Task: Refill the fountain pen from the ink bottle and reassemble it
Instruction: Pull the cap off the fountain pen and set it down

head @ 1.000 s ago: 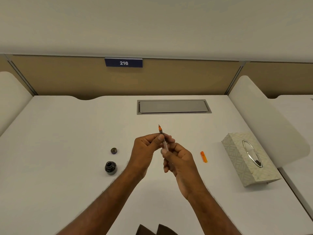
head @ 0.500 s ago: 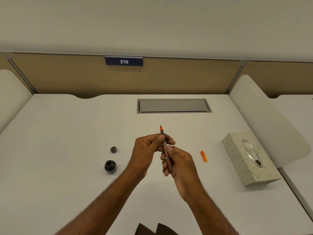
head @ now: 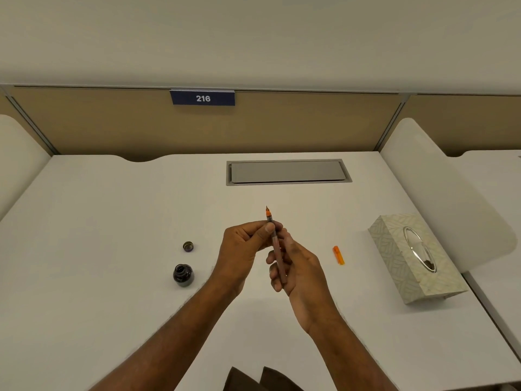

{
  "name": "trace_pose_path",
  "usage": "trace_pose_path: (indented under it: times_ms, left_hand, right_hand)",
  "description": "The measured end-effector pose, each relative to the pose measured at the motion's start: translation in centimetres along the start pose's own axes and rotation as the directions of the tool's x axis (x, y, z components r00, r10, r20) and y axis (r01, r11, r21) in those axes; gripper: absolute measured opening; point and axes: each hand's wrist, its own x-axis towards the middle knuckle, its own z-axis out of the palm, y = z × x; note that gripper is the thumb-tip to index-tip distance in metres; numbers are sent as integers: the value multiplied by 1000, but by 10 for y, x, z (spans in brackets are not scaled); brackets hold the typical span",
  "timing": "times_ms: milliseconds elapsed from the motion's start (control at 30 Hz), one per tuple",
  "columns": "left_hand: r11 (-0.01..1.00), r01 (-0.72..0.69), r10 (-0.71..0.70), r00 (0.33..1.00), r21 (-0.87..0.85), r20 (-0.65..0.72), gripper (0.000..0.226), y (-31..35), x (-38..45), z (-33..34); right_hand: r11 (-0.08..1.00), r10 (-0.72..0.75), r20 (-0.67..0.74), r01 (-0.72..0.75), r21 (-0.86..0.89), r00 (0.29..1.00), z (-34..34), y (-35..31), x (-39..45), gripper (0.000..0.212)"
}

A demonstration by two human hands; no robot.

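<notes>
Fountain pen (head: 275, 244) at frame centre, nib up, above the desk (head: 112, 221). Left hand (head: 245, 249) pinches the section, right hand (head: 298, 266) wraps the barrel — prob. screwing on. Risks: cross-threading, inky nib smearing fingers. Open ink bottle (head: 183, 275) lower left, near left forearm — a knock spills it. Orange cap (head: 338, 254) right of centre.

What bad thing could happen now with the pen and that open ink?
The ink bottle stands open, its lid lying apart on the desk. It sits close to the left forearm, so a swing of that arm might tip it and spill ink.

The pen, held by the left hand and right hand, has a bare nib pointing up. Its orange cap lies aside, so ink could smear fingers.
</notes>
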Motion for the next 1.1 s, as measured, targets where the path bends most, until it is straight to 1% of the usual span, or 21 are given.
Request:
trace_pose_path:
  times_ms: [67,200,233,367,500,633,767,933,1033,1100]
  left_hand:
    - [1000,2,-2,1000,4,1,22,0,0,-1]
    - [1000,16,-16,1000,-10,-1,23,-1,0,-1]
    - [1000,17,-17,1000,-10,-5,23,-1,0,-1]
    - [1000,14,-14,1000,-13,-5,24,-3,1,-2]
    - [1000,11,-11,1000,-4,-23,24,-3,3,-4]
    - [1000,17,-18,998,-26,-54,23,-3,7,-9]
    - [999,24,-27,996,-38,-85,23,-5,11,-14]
    - [996,47,-57,988,-74,-142,21,-11,14,-19]
    - [993,71,-85,984,-91,-159,21,-14,14,-21]
    - [991,87,-102,983,-99,-155,21,-17,13,-21]
  right_hand:
    - [1000,-6,13,6,-14,1000,-2,2,0,36]
    - [997,-49,18,50,-64,999,-5,3,-1,17]
    - [997,-44,13,45,-59,999,-5,4,-1,17]
    - [998,-34,20,35,-56,999,-8,6,-1,27]
    - [994,-59,19,60,-94,998,-9,11,-1,20]
    - [988,-49,9,50,-147,999,-19,21,-1,15]
    - [961,-63,-7,58,-269,998,-32,30,-3,14]
    - [899,-80,-52,50,-434,995,-54,43,-4,9]
    - [879,-91,-145,11,-476,985,-77,52,7,7]
    - [838,-143,-235,-9,-545,961,-99,62,25,10]
